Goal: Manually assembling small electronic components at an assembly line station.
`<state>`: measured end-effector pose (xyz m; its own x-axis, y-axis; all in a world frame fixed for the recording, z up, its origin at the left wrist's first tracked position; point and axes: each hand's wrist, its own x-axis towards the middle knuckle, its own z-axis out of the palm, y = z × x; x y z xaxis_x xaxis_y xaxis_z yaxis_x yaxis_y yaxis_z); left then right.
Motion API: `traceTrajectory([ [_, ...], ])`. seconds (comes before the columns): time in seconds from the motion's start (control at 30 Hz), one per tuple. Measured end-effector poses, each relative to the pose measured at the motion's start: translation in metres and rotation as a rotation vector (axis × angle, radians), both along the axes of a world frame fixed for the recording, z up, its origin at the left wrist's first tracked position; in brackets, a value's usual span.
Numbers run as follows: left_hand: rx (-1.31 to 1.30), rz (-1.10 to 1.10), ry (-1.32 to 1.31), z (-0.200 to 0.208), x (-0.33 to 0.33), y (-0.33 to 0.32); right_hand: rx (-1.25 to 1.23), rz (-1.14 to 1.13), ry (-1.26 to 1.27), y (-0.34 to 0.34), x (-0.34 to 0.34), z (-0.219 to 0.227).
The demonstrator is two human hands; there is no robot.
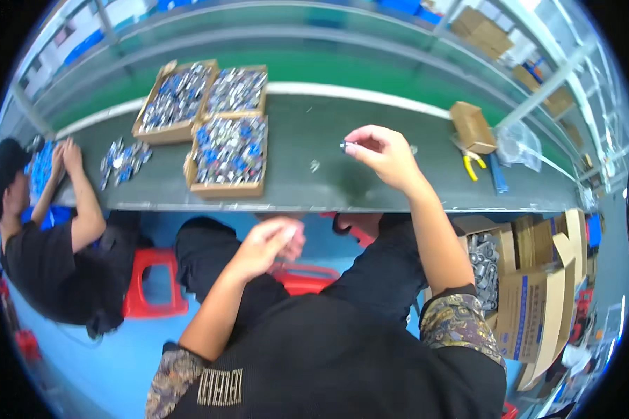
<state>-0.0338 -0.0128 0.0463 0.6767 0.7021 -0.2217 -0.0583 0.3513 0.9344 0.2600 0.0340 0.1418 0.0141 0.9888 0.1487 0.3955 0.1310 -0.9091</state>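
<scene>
Over the dark tabletop, my right hand (383, 155) is closed in a pinch. Between its thumb and fingertips sits a small dark-and-silver metal part (344, 146), too small to name more closely. My left hand (276, 244) is above my lap, just off the table's front edge; its curled fingers are smeared by motion, and whether they hold anything is hidden. A small silvery piece (314, 165) lies on the table left of my right hand. The nearest cardboard tray (227, 189) is full of small blue and silver parts.
Two more filled trays (162, 135) stand behind it, with a loose pile of parts (124, 162) to their left. A co-worker (49, 230) sits at far left. At right are yellow-handled pliers (472, 167), a small cardboard box (474, 128) and a carton of grey parts (483, 269).
</scene>
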Motion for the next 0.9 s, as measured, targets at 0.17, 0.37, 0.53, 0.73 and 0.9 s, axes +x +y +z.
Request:
traceTrajectory([
  [0.17, 0.128, 0.19, -0.103, 0.03, 0.029, -0.004, -0.169, 0.312, 0.231, -0.056, -0.058, 0.002],
  [0.37, 0.118, 0.074, -0.105, 0.008, 0.025, -0.01, -0.121, 0.376, 0.213, -0.069, -0.055, -0.046],
  [0.53, 0.035, 0.048, -0.096, 0.001, 0.013, -0.023, -0.024, 0.374, 0.047, -0.065, -0.055, -0.041],
  [0.73, -0.014, 0.146, -0.168, -0.01, 0.007, -0.035, 0.265, -0.027, -0.345, -0.01, -0.037, -0.06],
  [0.9, -0.08, 0.161, -0.179, -0.01, 0.007, -0.037, 0.367, 0.033, -0.539, 0.001, -0.046, -0.063],
])
